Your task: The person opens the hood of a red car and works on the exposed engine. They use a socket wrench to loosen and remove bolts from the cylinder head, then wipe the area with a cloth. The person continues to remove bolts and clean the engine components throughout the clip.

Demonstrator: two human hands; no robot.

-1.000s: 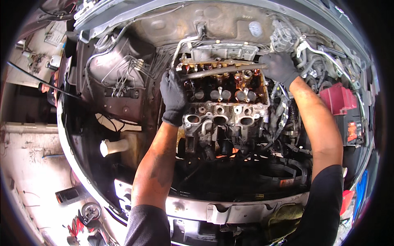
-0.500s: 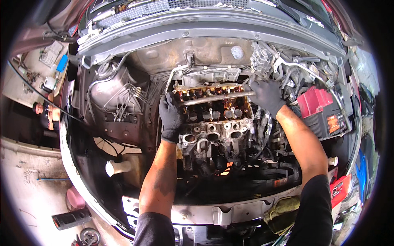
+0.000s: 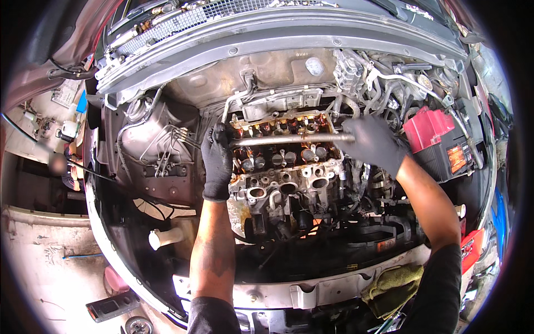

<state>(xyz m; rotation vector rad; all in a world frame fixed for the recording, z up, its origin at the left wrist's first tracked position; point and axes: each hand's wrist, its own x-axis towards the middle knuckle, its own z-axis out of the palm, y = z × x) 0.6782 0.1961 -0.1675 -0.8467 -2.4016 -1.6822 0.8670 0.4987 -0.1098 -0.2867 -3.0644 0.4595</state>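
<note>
A long metal bar (image 3: 289, 139) lies almost level above the opened top of the engine's cylinder head (image 3: 283, 158). My left hand (image 3: 217, 161), in a black glove, is closed around the bar's left end. At its right end is my right hand (image 3: 375, 142), also gloved in black. Motion smears that hand, so whether its fingers grip the bar cannot be made out. Below the bar, oily round bores and brown-stained metal show in the cylinder head. Three oval ports (image 3: 288, 188) open on its near side.
A battery (image 3: 448, 158) with a red cover (image 3: 428, 129) stands right of the engine. Hoses and wiring (image 3: 361, 172) crowd between them. A green cloth (image 3: 392, 289) lies on the front crossmember (image 3: 328, 289). To the left is a white filler neck (image 3: 164, 239). Another person (image 3: 72, 167) is beyond the fender.
My left hand has shifted slightly left with the bar's end. My right hand has moved right and a little nearer, becoming blurred. The bar now sits more level, and the view has shifted slightly.
</note>
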